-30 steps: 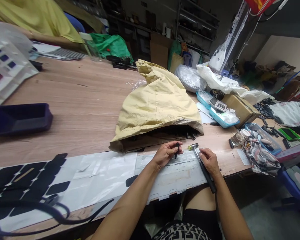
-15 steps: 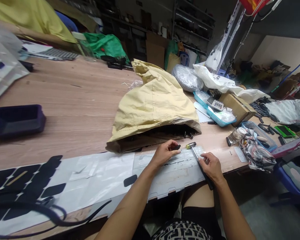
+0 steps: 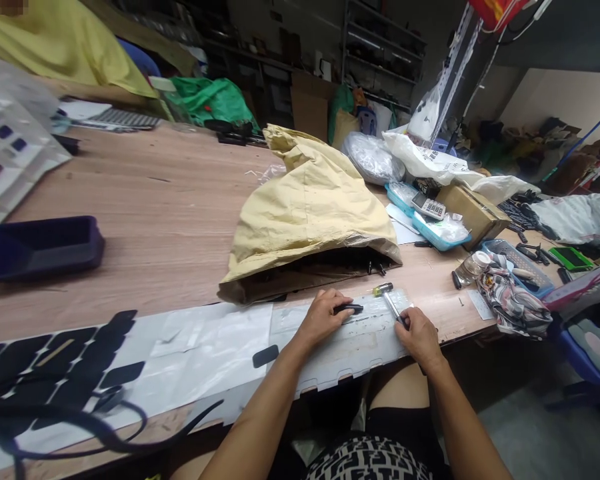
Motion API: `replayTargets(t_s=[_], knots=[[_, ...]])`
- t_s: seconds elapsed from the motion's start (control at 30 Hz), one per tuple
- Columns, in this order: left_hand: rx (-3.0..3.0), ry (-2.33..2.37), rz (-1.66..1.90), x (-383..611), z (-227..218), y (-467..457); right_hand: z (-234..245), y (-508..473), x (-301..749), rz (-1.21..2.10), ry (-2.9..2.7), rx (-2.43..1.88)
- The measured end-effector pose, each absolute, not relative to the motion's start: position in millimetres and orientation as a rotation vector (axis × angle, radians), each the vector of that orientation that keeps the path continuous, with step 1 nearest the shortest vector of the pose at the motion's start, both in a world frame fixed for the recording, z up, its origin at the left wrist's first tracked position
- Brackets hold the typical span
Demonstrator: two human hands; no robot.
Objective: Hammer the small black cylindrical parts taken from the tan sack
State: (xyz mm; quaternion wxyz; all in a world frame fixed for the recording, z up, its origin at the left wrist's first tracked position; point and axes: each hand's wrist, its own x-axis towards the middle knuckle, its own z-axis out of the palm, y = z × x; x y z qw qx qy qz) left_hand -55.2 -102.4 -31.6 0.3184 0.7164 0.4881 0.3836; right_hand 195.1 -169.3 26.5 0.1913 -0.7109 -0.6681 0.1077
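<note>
My right hand point(image 3: 417, 333) is wrapped round the handle of a small hammer point(image 3: 393, 307). The hammer's yellow-and-dark head point(image 3: 383, 289) lies low, close to the board. Left of it, my left hand point(image 3: 323, 319) has its fingers closed on a small, slim black part point(image 3: 353, 308) whose exact kind I cannot make out. That part is held low over a worn whitish board point(image 3: 347, 350) along the table edge. Just beyond both hands is a yellow sack point(image 3: 315, 207), its mouth facing me, with dark pieces inside that are mostly hidden.
A sheet point(image 3: 200, 347) with black rounded pads point(image 3: 87, 360) extends leftward, with a black cable point(image 3: 95, 433) across the front. A dark purple tray point(image 3: 40, 250) stands far left. At right are a jar point(image 3: 473, 267), a blue basket point(image 3: 517, 267) and a cardboard box point(image 3: 473, 210). A person in yellow sits across.
My right hand has turned over the hammer handle, which now shows less below the hand. My left hand has shifted slightly, and more of the black part shows, lying flatter. The view has shifted slightly.
</note>
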Motion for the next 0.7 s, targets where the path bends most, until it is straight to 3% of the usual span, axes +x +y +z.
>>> replayTargets(t_s=[0.37, 0.57, 0.7], knots=[[1.936, 1.278, 1.047, -58, -34, -106, 42, -194, 187, 0.651, -1.674, -1.8], [1.975, 1.259, 1.045, -57, -32, -106, 38, -206, 176, 0.394, -1.849, -1.642], [1.98, 1.263, 1.038, -57, -33, -104, 32, -209, 173, 0.41, -1.871, -1.567]])
